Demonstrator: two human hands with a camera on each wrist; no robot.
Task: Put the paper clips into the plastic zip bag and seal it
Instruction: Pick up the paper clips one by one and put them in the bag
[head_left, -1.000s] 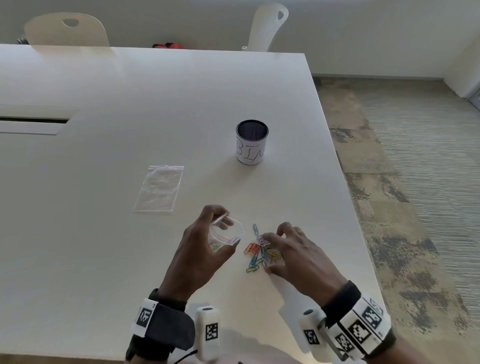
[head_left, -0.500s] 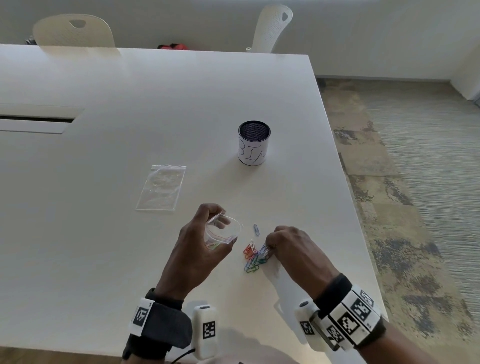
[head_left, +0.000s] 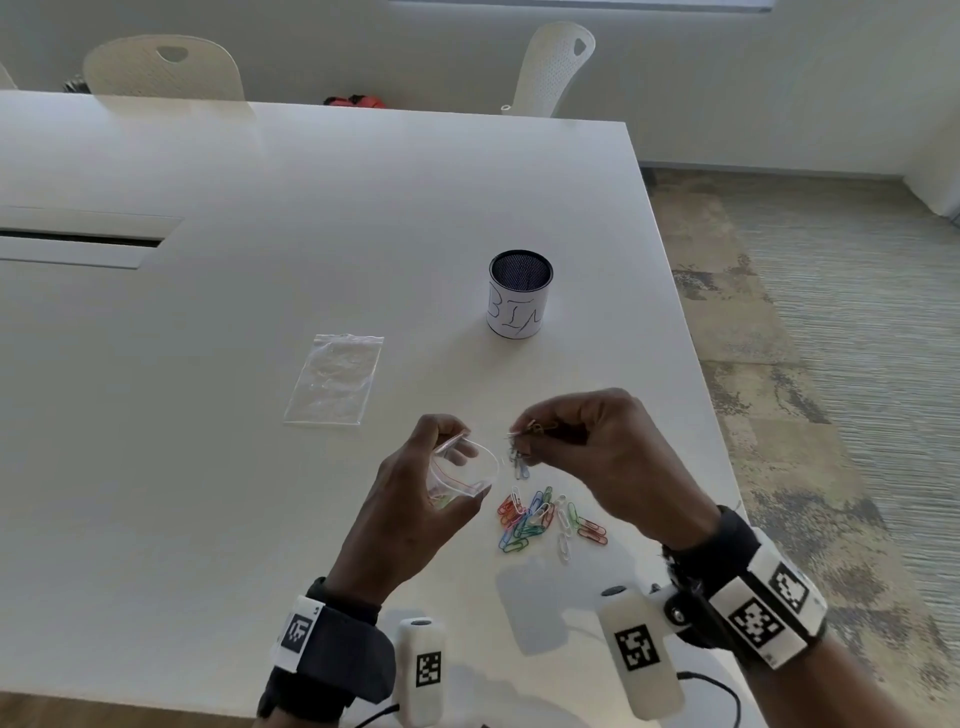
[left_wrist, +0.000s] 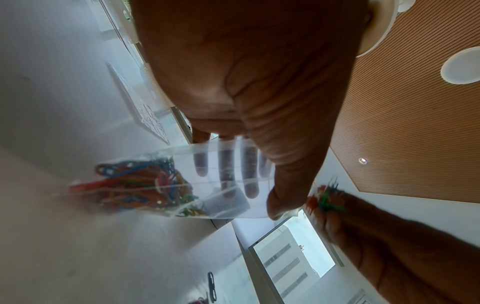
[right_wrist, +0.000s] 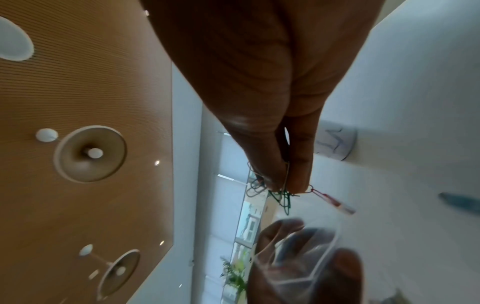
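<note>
Carry pinched coloured wire paper clips (head_left: 524, 441) in right hand (head_left: 597, 457) over clear plastic cup (head_left: 462, 470) gripped by left hand (head_left: 410, 514), then release low.

Clear plastic zip bag (head_left: 334, 381), smooth table (head_left: 260, 493)

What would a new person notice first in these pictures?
First, the two hands near the table's front edge: the left hand holds a clear cup, and the right hand pinches a few paper clips just beside its mouth. Below them lies a colourful pile of clips, and the empty zip bag lies flat farther left.
</note>
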